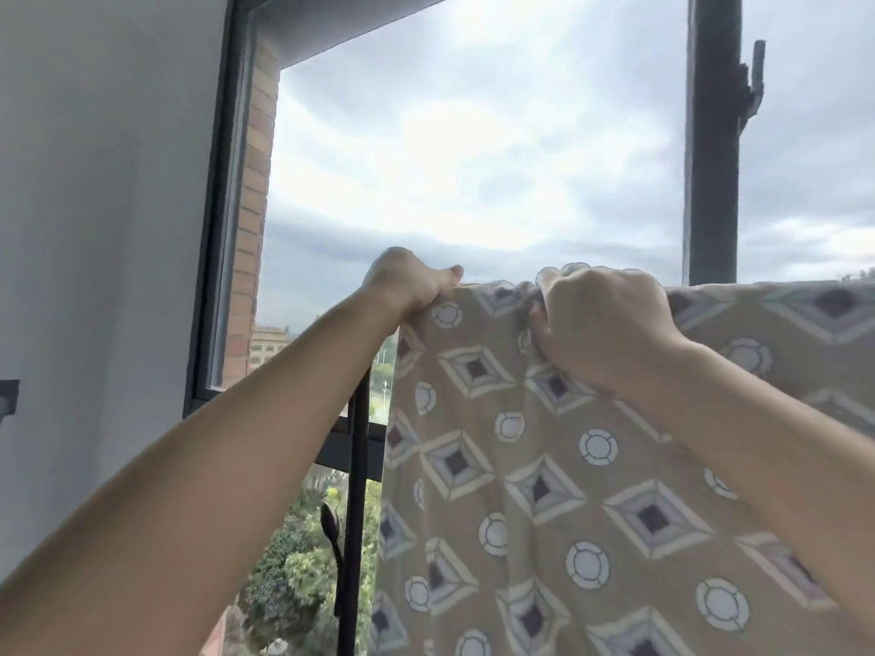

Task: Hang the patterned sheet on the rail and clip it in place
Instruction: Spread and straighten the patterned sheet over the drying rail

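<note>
Sheet of tan fabric printed with grey-white diamonds and white rings (544, 490) is hanging in front of a window, its top edge running level off to the right side and the rest draping down out of the bottom of view. Whatever is carrying that top edge is being covered by the cloth, so cannot tell whether it is lying over a rail. Left hand (407, 284) is grasping the sheet's upper left corner, fingers curled over the edge and thumb pointing right along it. Right hand (608, 324) is clenching round a bunched fold of the top edge, fingers digging into the cloth, back of the hand facing the camera. Both hands are sitting near each other with a short gathered stretch of fabric between them, both bare forearms reaching up from below. Thin black metal upright pole (356, 490) is standing just beside the sheet's left edge, passing under the left forearm. Dark window frame (222, 205) is bordering a white wall (94, 182) on the left, with red-brown brickwork (251, 205) just outside it. Grey cloudy sky (473, 134) is filling the pane; green treetops (303, 575) are showing low down past the pole.
</note>
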